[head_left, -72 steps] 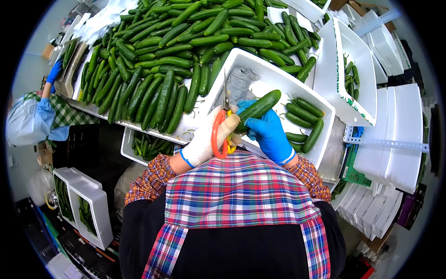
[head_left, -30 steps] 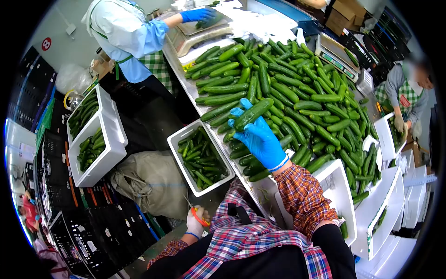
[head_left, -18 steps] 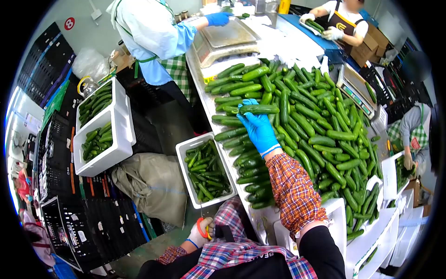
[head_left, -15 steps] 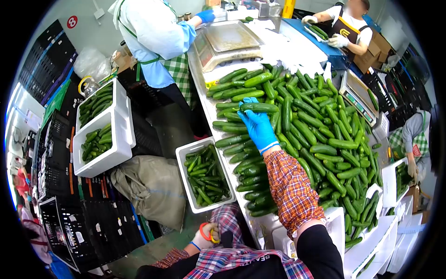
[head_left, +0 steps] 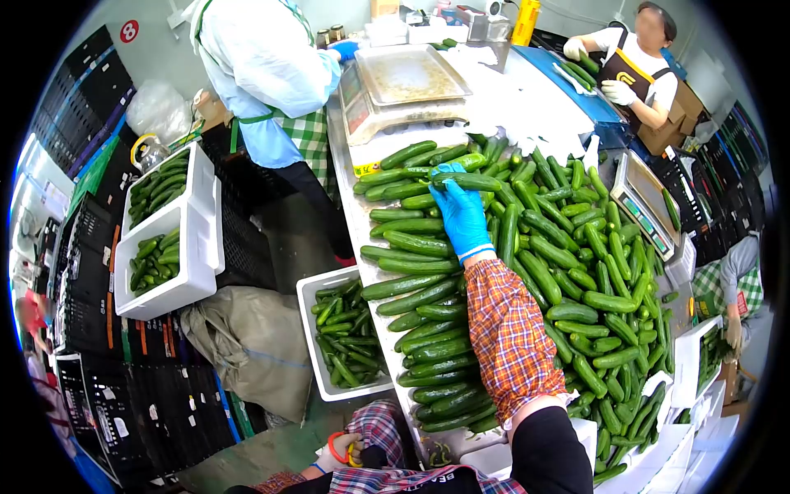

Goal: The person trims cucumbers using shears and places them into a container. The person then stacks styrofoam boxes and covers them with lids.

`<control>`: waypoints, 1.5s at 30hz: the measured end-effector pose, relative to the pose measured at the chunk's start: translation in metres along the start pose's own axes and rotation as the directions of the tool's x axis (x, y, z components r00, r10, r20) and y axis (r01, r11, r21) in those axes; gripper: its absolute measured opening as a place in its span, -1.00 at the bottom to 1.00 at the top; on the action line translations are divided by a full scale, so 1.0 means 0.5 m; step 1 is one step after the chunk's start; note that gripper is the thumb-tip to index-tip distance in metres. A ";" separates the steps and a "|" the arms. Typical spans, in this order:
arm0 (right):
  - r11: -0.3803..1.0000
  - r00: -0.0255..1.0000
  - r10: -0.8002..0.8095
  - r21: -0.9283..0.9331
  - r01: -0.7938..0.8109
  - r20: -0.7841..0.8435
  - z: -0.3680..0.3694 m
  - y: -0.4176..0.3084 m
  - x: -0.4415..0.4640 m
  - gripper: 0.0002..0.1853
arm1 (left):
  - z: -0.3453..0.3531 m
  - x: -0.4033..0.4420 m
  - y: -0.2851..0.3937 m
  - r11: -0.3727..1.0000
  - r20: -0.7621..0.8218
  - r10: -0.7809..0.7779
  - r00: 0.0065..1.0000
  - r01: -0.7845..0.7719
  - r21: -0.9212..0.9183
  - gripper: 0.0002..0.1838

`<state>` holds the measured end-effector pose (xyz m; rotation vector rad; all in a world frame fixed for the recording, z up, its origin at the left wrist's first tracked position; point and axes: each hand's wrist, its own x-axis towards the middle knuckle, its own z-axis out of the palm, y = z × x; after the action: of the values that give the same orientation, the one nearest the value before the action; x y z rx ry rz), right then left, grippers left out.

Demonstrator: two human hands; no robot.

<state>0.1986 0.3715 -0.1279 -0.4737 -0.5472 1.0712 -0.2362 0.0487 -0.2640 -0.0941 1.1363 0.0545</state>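
Note:
My right hand (head_left: 459,216), in a blue glove, is closed around a cucumber (head_left: 473,181) above the left side of a big heap of cucumbers (head_left: 576,272). Under and beside my wrist, other cucumbers (head_left: 428,288) lie in a rough row along the table's left edge. Low in the view, my left hand (head_left: 329,454) rests near my lap, its fingers closed on scissors (head_left: 346,449) with red and yellow handles. Their blades are hidden.
A foam box (head_left: 307,329) of small cucumbers stands left of the table (head_left: 350,193). More foam boxes (head_left: 177,288) sit farther left by a sack (head_left: 247,350). A scale (head_left: 403,95) stands at the back. Co-workers (head_left: 263,74) work around the table.
My right hand, still gripping the cucumber, now sits slightly farther right and higher in view. The camera has shifted, moving the foam box and left hand down and left.

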 end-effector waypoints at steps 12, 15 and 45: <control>0.996 0.997 0.081 0.041 -0.080 -0.021 -0.001 0.004 0.001 -0.65 | 0.045 -0.039 0.002 0.999 -0.159 0.018 0.987 -0.024 -0.035 -0.89; 0.998 0.999 0.034 0.049 -0.035 0.011 -0.016 0.013 0.007 -0.62 | 0.036 -0.032 -0.002 0.999 -0.212 0.031 0.977 -0.033 -0.007 -0.90; 0.958 0.983 0.137 0.268 -0.101 -0.121 -0.086 0.065 0.041 -0.66 | 0.024 -0.062 -0.011 0.999 -0.233 0.020 0.972 -0.030 -0.043 -0.81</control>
<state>0.2109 0.3991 -0.1769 -0.3482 -0.2511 1.1969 -0.2380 0.0447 -0.2307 -0.1297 1.3709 0.0939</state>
